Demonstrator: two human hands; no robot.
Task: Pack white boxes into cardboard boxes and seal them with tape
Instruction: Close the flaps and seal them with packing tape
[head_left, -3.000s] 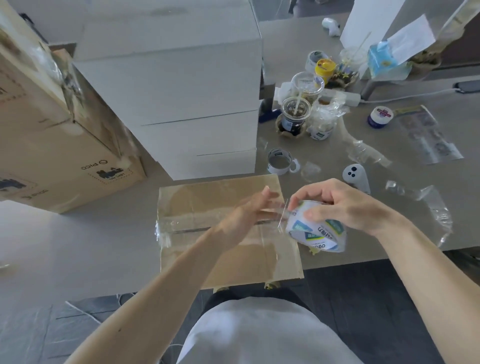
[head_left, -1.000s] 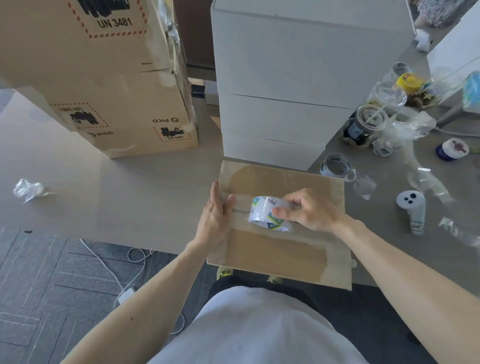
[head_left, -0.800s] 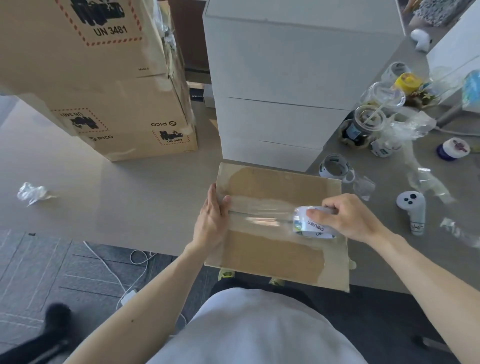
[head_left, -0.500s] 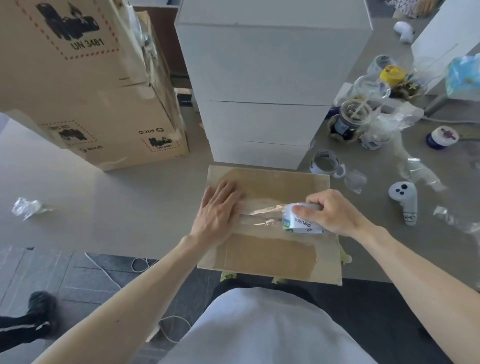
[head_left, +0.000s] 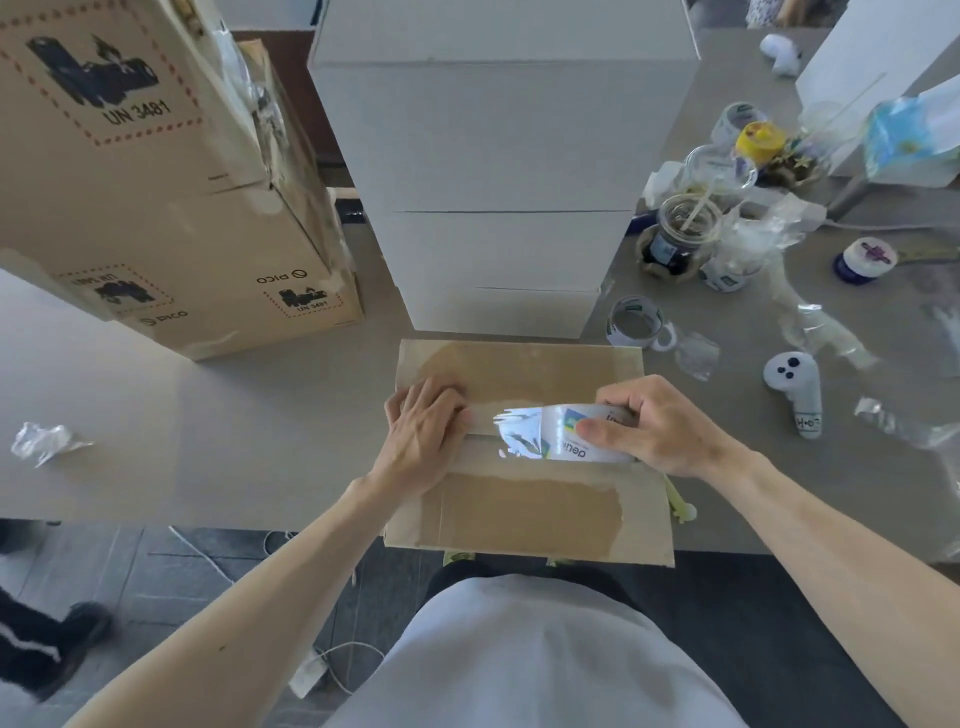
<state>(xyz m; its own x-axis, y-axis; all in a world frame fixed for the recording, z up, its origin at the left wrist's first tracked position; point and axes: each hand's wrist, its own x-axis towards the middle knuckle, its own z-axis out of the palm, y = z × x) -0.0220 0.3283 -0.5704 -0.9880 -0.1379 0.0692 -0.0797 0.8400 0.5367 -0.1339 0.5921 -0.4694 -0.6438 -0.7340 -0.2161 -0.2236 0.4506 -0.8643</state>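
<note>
A closed cardboard box (head_left: 524, 512) lies at the table's front edge. Clear tape runs along its centre seam. My left hand (head_left: 423, 434) presses flat on the tape at the seam's left end. My right hand (head_left: 657, 428) grips a clear tape roll (head_left: 563, 441) with a blue and green label over the seam's right part, and a strip of tape stretches from the roll towards my left hand. Behind the box stands a stack of white boxes (head_left: 498, 171).
Stacked brown cartons (head_left: 156, 208) stand at the back left. To the right lie a second tape roll (head_left: 634, 322), a white controller (head_left: 795, 387), jars, cups and plastic wrap. A crumpled wrap (head_left: 44, 441) lies far left. Cables and a person's foot are on the floor.
My right hand has drawn the roll along the seam from the left end towards the right. My left hand has gone from the box's left edge to flat on the tape.
</note>
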